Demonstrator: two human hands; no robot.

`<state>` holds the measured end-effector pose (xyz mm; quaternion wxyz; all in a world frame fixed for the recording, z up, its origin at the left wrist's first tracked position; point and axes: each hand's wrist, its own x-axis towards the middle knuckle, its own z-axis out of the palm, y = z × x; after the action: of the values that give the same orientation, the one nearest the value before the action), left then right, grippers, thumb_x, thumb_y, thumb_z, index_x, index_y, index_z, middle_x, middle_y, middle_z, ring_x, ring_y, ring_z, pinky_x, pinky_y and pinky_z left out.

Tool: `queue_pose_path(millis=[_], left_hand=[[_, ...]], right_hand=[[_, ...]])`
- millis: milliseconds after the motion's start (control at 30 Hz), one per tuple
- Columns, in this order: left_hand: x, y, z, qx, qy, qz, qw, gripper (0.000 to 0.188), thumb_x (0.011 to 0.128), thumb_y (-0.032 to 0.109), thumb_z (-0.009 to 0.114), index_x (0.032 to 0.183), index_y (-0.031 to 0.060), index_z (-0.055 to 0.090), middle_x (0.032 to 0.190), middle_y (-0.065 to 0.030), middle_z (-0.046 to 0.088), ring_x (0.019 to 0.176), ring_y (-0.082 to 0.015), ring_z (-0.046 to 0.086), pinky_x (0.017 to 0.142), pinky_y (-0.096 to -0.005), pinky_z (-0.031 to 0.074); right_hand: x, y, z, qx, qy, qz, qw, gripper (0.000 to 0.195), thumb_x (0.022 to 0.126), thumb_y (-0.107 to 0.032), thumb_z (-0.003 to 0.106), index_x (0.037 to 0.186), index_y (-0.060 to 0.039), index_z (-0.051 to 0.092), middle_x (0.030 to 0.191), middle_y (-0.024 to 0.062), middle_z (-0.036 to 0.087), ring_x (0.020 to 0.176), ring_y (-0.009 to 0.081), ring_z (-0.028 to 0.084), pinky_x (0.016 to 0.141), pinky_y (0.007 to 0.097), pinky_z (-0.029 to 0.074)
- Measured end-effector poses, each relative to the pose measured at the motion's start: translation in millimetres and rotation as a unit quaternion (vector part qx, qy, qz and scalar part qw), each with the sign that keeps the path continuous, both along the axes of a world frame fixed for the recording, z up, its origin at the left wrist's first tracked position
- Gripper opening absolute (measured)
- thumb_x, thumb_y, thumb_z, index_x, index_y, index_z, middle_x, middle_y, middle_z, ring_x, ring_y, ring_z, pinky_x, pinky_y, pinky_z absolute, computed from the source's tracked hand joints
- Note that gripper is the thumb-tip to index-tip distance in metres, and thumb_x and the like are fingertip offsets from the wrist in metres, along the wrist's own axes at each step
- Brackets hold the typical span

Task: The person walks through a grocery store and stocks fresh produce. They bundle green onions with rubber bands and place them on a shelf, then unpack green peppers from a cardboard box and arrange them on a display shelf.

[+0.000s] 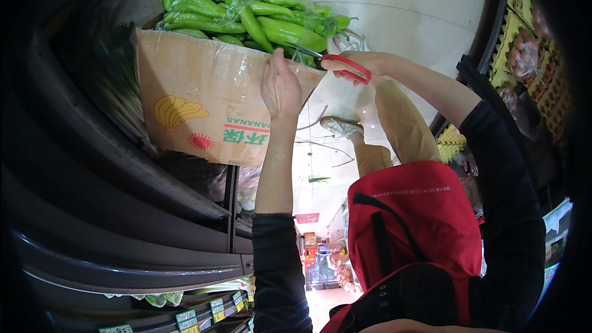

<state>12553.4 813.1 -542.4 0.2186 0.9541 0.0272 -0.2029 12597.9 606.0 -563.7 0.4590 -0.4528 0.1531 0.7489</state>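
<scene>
A cardboard box (208, 78) printed with bananas stands before me, heaped with long green peppers (240, 9). Clear plastic film (238, 7) lies over part of the heap. My left hand (281, 85) is in front of the box's side, its fingertips at the upper rim beside a pepper's tip. What those fingers pinch, if anything, is hidden. At the box's right corner, my right hand (356, 64) grips red-handled scissors (346, 65). Their blades point left over the peppers, towards my left fingertips.
Dark display shelving (138, 222) curves along the left, with leafy vegetables (159, 298) and price tags (187, 319) lower down. Bagged eggs (525, 55) and yellow egg trays (515, 0) line the right. Plant scraps (319, 179) lie on the tiled floor (319, 157) near my shoes (342, 126).
</scene>
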Motion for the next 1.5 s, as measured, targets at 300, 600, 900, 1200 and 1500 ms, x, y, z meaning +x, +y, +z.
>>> queue_pose_path(millis=[300, 600, 900, 1200, 1500], left_hand=[[15.8, -2.9, 18.0, 0.106, 0.062, -0.100, 0.987, 0.031, 0.077, 0.021, 0.064, 0.102, 0.0044, 0.061, 0.090, -0.0090, 0.059, 0.087, -0.0283, 0.055, 0.075, -0.0395, 0.045], [35.3, -37.2, 4.9, 0.126, 0.109, -0.264, 0.950, 0.017, 0.074, 0.026, 0.065, 0.076, 0.0105, 0.071, 0.090, -0.0024, 0.061, 0.094, -0.0218, 0.052, 0.084, -0.0358, 0.039], [-45.2, -53.6, 37.5, -0.288, 0.213, 0.134, 0.924, 0.022, 0.083, 0.021, 0.049, 0.079, 0.0028, 0.062, 0.080, -0.0176, 0.063, 0.080, -0.0311, 0.060, 0.072, -0.0439, 0.047], [-119.2, -46.6, 155.0, -0.216, 0.183, 0.144, 0.948, 0.018, 0.084, 0.016, 0.048, 0.093, 0.0042, 0.059, 0.095, -0.0192, 0.059, 0.090, -0.0374, 0.057, 0.076, -0.0442, 0.046], [-188.6, -25.7, 197.6, -0.162, 0.085, 0.239, 0.954, 0.012, 0.079, 0.016, 0.053, 0.081, 0.0063, 0.060, 0.078, -0.0179, 0.060, 0.072, -0.0388, 0.058, 0.065, -0.0465, 0.047]], right_hand=[[-7.5, -35.1, 44.8, -0.062, -0.135, -0.099, 0.984, 0.057, 0.087, -0.057, 0.053, 0.059, -0.0069, 0.051, 0.048, 0.0004, 0.048, 0.039, 0.0092, 0.047, 0.037, 0.0251, 0.034], [-25.5, -52.7, 53.0, -0.132, -0.297, -0.006, 0.946, 0.050, 0.090, -0.044, 0.056, 0.069, 0.0013, 0.053, 0.054, 0.0087, 0.048, 0.052, 0.0174, 0.043, 0.052, 0.0352, 0.037], [26.9, 44.6, 161.2, 0.036, -0.567, 0.002, 0.823, 0.030, 0.080, -0.016, 0.065, 0.101, 0.0021, 0.053, 0.085, 0.0199, 0.054, 0.079, 0.0397, 0.054, 0.069, 0.0425, 0.044], [110.6, 191.1, 362.2, 0.302, -0.704, 0.000, 0.642, 0.030, 0.072, -0.003, 0.061, 0.099, 0.0013, 0.049, 0.093, 0.0203, 0.048, 0.085, 0.0393, 0.050, 0.073, 0.0421, 0.043], [203.2, 381.9, 463.7, 0.106, -0.920, 0.116, 0.358, 0.013, 0.082, -0.014, 0.060, 0.087, -0.0024, 0.063, 0.082, 0.0156, 0.059, 0.078, 0.0330, 0.058, 0.067, 0.0395, 0.049]])
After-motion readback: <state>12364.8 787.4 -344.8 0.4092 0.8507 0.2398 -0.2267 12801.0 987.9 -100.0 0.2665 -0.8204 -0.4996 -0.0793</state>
